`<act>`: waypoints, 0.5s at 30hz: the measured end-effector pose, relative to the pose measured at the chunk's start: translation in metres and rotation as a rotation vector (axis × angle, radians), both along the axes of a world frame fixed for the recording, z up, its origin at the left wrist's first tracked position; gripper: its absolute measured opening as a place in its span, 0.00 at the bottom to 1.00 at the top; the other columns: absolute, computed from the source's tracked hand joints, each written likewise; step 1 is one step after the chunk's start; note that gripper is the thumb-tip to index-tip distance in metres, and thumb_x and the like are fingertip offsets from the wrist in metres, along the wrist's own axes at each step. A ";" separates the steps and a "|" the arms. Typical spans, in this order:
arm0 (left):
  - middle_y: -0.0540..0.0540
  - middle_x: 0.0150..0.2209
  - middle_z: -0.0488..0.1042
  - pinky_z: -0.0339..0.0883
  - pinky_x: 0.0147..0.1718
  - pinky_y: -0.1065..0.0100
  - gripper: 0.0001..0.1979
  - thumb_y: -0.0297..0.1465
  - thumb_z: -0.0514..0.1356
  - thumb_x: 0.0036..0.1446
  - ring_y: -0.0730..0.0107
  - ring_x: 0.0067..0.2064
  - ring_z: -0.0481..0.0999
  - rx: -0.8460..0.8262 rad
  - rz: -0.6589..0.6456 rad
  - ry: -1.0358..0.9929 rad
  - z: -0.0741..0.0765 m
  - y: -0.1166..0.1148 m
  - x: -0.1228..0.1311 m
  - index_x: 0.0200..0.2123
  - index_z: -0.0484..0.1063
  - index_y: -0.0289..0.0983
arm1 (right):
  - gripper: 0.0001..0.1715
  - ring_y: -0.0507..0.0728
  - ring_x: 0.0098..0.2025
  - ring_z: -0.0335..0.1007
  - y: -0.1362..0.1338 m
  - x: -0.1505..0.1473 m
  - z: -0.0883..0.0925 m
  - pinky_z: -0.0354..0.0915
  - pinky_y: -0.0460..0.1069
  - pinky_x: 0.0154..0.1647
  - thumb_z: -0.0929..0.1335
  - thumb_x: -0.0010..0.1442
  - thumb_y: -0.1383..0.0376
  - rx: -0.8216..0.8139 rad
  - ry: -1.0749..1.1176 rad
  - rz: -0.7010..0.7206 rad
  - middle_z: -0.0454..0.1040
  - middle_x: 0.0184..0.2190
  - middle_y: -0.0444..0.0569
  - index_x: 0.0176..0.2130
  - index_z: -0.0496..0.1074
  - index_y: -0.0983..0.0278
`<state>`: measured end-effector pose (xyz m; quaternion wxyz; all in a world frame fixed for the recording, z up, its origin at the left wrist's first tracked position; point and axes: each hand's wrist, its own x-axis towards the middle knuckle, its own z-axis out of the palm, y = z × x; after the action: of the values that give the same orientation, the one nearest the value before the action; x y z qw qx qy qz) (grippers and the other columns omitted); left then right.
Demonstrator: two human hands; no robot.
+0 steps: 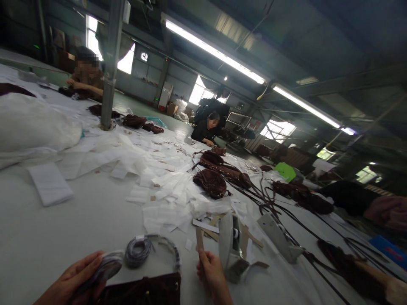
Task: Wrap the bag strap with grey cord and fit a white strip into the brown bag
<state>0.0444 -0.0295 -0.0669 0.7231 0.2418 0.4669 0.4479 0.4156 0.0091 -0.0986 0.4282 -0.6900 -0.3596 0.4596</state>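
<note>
At the bottom left my left hand point(74, 281) is closed around a grey wrapped bag handle point(110, 264), blurred by motion. The handle's loop, wound in grey wrapping point(138, 250), arcs up from a dark brown bag point(146, 290) lying at the bottom edge between my hands. My right hand point(213, 275) is closed on a thin tan strip point(199, 241) that stands upright from the fingers. A grey tape dispenser point(230, 245) stands just right of that hand.
White paper scraps point(152, 169) litter the white table point(47, 237). Brown bags point(211, 182) and dark straps point(286, 212) lie to the right. A metal pillar point(110, 63) rises at the left. Two people work at the far side; a third person's arm point(386, 212) reaches in at right.
</note>
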 end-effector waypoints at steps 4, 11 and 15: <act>0.50 0.17 0.71 0.56 0.12 0.76 0.18 0.45 0.69 0.42 0.72 0.16 0.68 0.026 0.009 -0.018 -0.001 -0.006 0.001 0.28 0.75 0.37 | 0.32 0.49 0.17 0.65 -0.013 -0.002 0.002 0.58 0.42 0.16 0.71 0.39 0.41 0.059 -0.038 -0.034 0.71 0.18 0.42 0.28 0.67 0.65; 0.50 0.16 0.70 0.42 0.13 0.78 0.21 0.49 0.64 0.49 0.84 0.14 0.52 0.132 -0.047 -0.004 0.002 -0.006 0.000 0.28 0.71 0.34 | 0.35 0.47 0.10 0.55 -0.040 -0.044 0.006 0.47 0.41 0.10 0.68 0.39 0.34 0.041 0.027 0.059 0.63 0.11 0.38 0.26 0.66 0.63; 0.50 0.18 0.71 0.41 0.15 0.77 0.19 0.46 0.59 0.56 0.84 0.16 0.53 0.217 -0.063 0.011 0.011 -0.004 0.003 0.30 0.67 0.34 | 0.37 0.47 0.11 0.56 -0.060 -0.108 0.017 0.51 0.42 0.12 0.70 0.40 0.36 0.060 0.194 0.300 0.65 0.11 0.40 0.33 0.73 0.65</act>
<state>0.0471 -0.0338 -0.0561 0.7037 0.3358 0.4118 0.4717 0.3071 -0.0511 -0.0820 0.4078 -0.5681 -0.4291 0.5717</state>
